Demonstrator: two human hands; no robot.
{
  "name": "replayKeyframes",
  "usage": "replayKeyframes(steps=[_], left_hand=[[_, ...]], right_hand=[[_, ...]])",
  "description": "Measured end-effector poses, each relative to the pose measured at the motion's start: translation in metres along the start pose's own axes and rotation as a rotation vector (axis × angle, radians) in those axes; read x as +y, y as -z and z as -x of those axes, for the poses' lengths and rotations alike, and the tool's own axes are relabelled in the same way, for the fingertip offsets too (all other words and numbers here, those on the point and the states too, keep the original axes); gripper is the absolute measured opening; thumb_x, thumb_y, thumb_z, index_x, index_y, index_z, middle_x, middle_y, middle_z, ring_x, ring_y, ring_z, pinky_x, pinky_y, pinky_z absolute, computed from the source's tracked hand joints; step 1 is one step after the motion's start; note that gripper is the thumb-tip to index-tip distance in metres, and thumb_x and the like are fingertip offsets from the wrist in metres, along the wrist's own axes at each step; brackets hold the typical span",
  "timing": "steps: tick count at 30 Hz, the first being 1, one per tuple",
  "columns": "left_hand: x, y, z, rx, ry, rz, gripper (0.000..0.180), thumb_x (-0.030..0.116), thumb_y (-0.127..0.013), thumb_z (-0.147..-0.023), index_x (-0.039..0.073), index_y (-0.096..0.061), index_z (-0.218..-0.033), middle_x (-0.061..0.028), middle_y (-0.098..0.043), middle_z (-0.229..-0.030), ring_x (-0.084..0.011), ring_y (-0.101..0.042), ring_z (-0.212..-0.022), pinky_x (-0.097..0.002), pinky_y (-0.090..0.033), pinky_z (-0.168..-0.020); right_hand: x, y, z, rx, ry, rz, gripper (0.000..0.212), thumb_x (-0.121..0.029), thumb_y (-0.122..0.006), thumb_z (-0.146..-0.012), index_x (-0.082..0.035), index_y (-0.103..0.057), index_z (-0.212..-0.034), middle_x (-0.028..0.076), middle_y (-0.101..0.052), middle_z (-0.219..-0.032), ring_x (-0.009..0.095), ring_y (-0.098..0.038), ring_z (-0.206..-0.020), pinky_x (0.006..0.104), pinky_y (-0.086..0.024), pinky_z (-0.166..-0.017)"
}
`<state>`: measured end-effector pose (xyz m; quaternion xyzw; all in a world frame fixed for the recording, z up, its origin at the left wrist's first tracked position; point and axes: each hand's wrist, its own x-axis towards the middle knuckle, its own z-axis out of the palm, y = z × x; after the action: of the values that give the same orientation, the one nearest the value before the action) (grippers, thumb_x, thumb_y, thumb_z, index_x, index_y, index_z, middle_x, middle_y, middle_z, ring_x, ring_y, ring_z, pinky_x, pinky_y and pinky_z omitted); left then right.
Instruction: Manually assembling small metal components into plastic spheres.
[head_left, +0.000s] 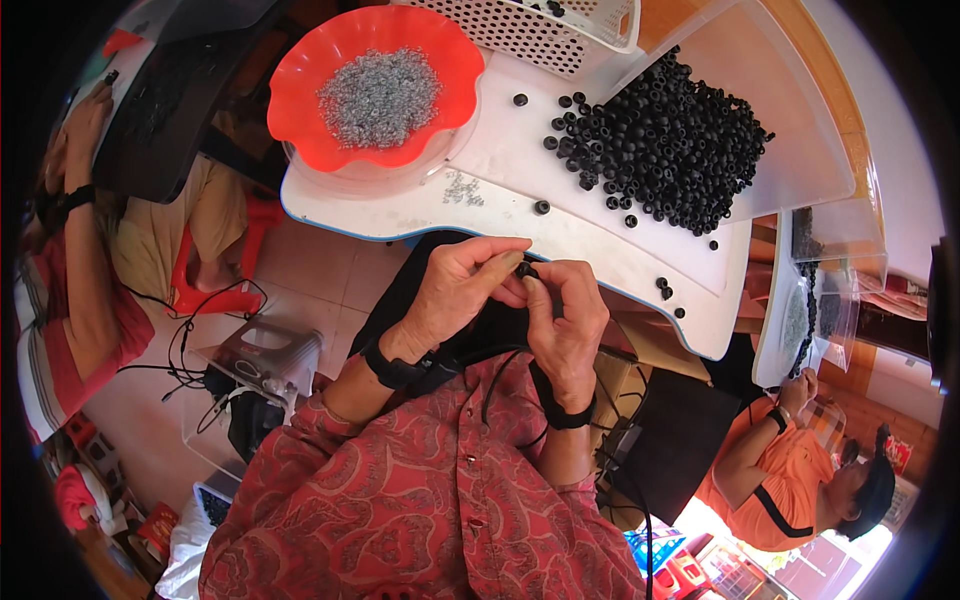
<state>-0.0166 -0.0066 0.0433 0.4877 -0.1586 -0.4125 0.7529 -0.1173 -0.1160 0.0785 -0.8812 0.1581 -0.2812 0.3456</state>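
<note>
Black piece (pixel 524 269) sits pinched btwn fingertips of my L hand (pixel 445 295) & R hand (pixel 568 325), just off the surface's (pixel 590 238) near edge. Prob. mid-fitting, I'd judge; can't tell if a clear bit's in there too. Next move likely needs R steady, L pressing. Spare clear bits (pixel 380 98): red bowl (pixel 290 90); black pile (pixel 690 140): R side.

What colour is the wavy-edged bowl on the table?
The wavy-edged bowl is bright orange-red, seen best in the head view.
</note>
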Motion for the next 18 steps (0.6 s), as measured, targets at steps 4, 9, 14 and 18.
replayKeyframes(steps=[4,9,14,18], left_hand=[[0.0,0.0,0.001,-0.009,-0.012,-0.101,0.029,0.008,-0.064,-0.092,-0.007,-0.061,-0.117,-0.0114,-0.069,-0.093,-0.0138,-0.068,-0.079,-0.0253,-0.058,-0.071],[0.0,-0.004,0.002,-0.015,0.041,-0.104,0.028,0.008,-0.068,-0.089,-0.008,-0.064,-0.112,-0.0116,-0.069,-0.093,-0.0127,-0.067,-0.079,-0.0242,-0.057,-0.069],[-0.003,0.004,0.001,-0.058,0.115,-0.078,0.026,0.008,-0.066,-0.091,-0.008,-0.064,-0.111,-0.0123,-0.069,-0.094,-0.0129,-0.067,-0.079,-0.025,-0.057,-0.07],[-0.001,0.007,0.001,-0.104,0.116,0.076,0.026,0.011,-0.063,-0.093,-0.007,-0.064,-0.113,-0.0121,-0.069,-0.095,-0.0137,-0.067,-0.076,-0.0257,-0.058,-0.069]], right_hand=[[0.001,-0.003,0.002,-0.019,0.0,-0.015,0.017,0.008,-0.065,-0.078,0.0,-0.061,-0.093,0.015,-0.06,-0.087,0.03,-0.063,-0.072,0.0357,-0.051,-0.059],[-0.002,-0.007,0.006,-0.011,-0.033,0.008,0.015,0.007,-0.065,-0.079,0.0,-0.061,-0.092,0.015,-0.059,-0.085,0.031,-0.062,-0.072,0.0375,-0.05,-0.058],[-0.001,-0.005,0.012,-0.058,-0.172,-0.101,0.016,0.006,-0.065,-0.081,0.001,-0.062,-0.095,0.013,-0.061,-0.085,0.025,-0.063,-0.071,0.0329,-0.05,-0.06],[0.001,-0.007,0.017,0.038,-0.373,-0.398,0.012,0.004,-0.063,-0.086,0.001,-0.062,-0.098,0.007,-0.064,-0.089,0.013,-0.063,-0.075,0.0256,-0.051,-0.064]])
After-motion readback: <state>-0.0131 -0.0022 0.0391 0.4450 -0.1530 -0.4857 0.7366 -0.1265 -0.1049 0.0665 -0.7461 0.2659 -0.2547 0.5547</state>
